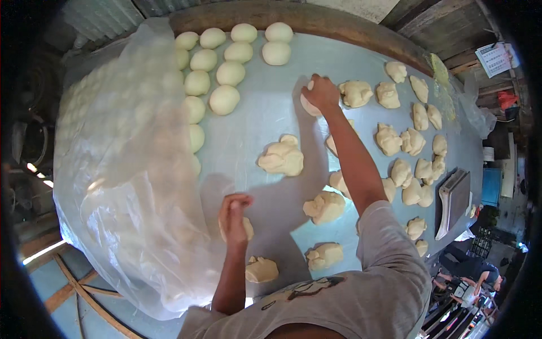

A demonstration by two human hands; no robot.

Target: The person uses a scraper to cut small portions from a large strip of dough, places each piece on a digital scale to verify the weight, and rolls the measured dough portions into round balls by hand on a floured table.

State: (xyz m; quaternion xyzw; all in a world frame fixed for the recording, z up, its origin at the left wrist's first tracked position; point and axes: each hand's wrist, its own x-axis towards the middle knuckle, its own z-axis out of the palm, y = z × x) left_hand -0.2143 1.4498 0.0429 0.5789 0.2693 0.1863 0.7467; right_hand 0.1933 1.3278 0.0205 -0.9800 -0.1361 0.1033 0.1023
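My right hand (pixel 323 93) is reaching to the far middle of the table, its fingers curved round a pale dough piece (pixel 309 106) that shows at its left side. Nearer me on the left, my left hand (pixel 232 214) has its fingers bent inward. Beneath it lies another dough piece (pixel 248 227), partly covered by the hand; whether they touch I cannot tell. Between the hands rests a lumpy dough chunk (pixel 282 156). A further lump (pixel 261 270) lies beside my left forearm, and one more (pixel 325 207) sits left of my right arm.
Smooth dough balls (pixel 224 100) stand in rows at the far left, many under a clear plastic sheet (pixel 124 186). Rough dough lumps (pixel 389 139) spread over the right of the grey table (pixel 248 130). A flat scale (pixel 453 202) stands at the right edge. People (pixel 480 277) are beyond.
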